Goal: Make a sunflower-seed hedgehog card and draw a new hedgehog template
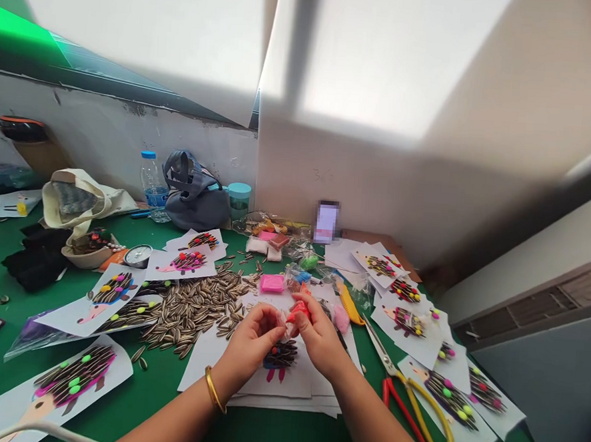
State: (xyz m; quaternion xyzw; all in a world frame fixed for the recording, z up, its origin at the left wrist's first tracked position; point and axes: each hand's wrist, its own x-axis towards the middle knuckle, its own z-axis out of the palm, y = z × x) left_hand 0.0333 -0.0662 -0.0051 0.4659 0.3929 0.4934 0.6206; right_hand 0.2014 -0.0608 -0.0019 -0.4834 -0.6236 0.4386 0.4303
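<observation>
My left hand (254,335) is closed in a pinch at the edge of a clear plastic wrapper, close beside my right hand. Red modelling clay (299,309) in the wrapper is gripped by my right hand (319,330). Both hands hover over a paper with a hedgehog picture (281,355), its back covered in dark striped seeds, partly hidden by my hands. To the left lies a large heap of sunflower seeds (195,308). A pink clay block (271,283) sits just beyond my hands.
Finished-looking hedgehog pictures lie left (73,381) and right (447,397). Yellow-and-red-handled scissors (401,377) and a yellow cutter (349,303) rest at right. At the back stand a phone (327,223), a dark bag (194,198) and a water bottle (152,187).
</observation>
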